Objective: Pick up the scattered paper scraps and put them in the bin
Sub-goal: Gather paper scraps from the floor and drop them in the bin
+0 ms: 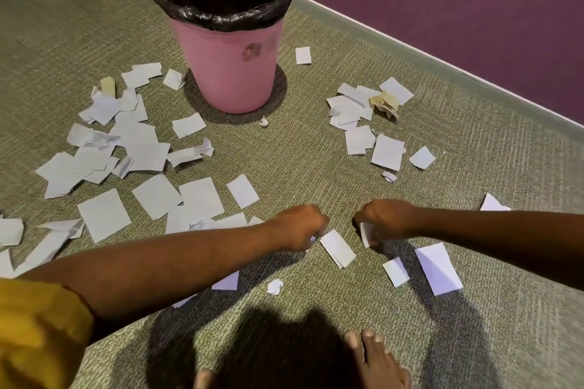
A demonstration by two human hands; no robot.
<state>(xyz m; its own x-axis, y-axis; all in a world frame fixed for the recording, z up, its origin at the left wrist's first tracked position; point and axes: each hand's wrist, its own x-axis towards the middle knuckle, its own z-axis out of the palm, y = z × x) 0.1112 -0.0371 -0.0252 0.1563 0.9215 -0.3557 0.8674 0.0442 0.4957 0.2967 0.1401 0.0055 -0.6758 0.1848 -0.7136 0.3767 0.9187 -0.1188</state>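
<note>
On the carpet (316, 167), your left hand (301, 226) pinched a folded scrap (337, 248), your right hand (387, 219) a small scrap (365, 232) — light, limp, likely best taken edgewise.

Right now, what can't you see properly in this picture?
All from the head view:
- Inside the bin: the black liner is too dark to show any paper.
- Left hand: curled under, hiding whether it grips the folded scrap.
- Right hand: covers most of the white scrap it grips.
- Scraps at the left edge: cut off by the frame.
- Mark on the bin: too blurred to read.
</note>
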